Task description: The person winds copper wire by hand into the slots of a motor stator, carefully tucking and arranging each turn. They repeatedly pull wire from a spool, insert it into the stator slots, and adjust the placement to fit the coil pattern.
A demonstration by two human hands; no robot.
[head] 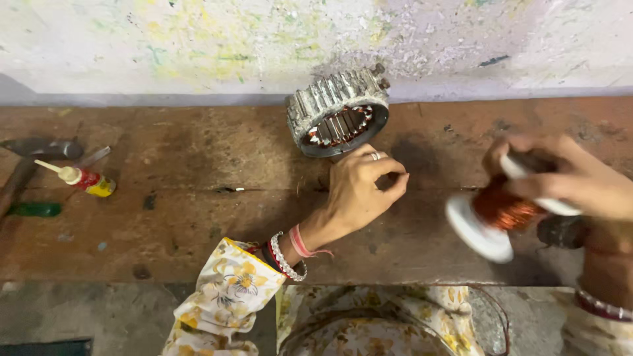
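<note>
My left hand (361,191) hovers over the wooden bench (198,191), thumb and forefinger pinched together; whether a thin wire runs between them I cannot tell. Just beyond it a ribbed metal motor stator (337,112) leans against the wall, its slotted inside lined with copper windings. My right hand (570,175), blurred by motion, grips a white spool of copper wire (498,214) at the bench's right end. Both wrists wear bangles, and the sleeves are flower-printed.
At the bench's left end lie a small glue bottle with a red and yellow label (82,178), a hammer (30,161) and a green handle (33,209). A paint-spattered wall (198,46) rises behind the bench. A dark round object (560,232) sits under my right hand.
</note>
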